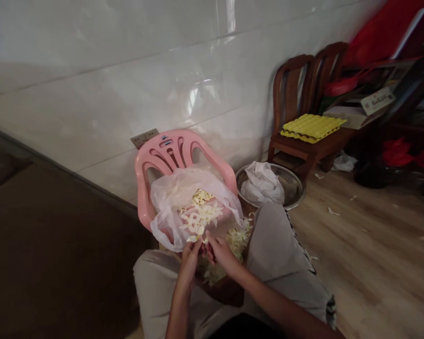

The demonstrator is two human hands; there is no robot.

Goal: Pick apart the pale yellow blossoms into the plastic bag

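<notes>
My left hand [191, 251] is closed in a pinch on a white flower [199, 232] with a pale yellow middle. My right hand [219, 250] is close beside it, fingers curled together near the flower's lower end; what its fingertips hold is too small to make out. Just beyond my hands, loose white flowers [202, 214] lie on an opened white plastic bag [169, 193] on the seat of a pink plastic chair [144, 207]. Below my hands, between my knees, a heap of whitish petals [238, 242] lies in a container whose shape is mostly hidden.
A metal basin [296, 192] with a crumpled white bag [263, 183] stands right of the pink chair. Yellow egg trays [311, 127] and an open carton [349, 115] rest on wooden chairs [291, 89]. Petals [333, 212] are scattered on the wooden floor. A dark surface fills the left.
</notes>
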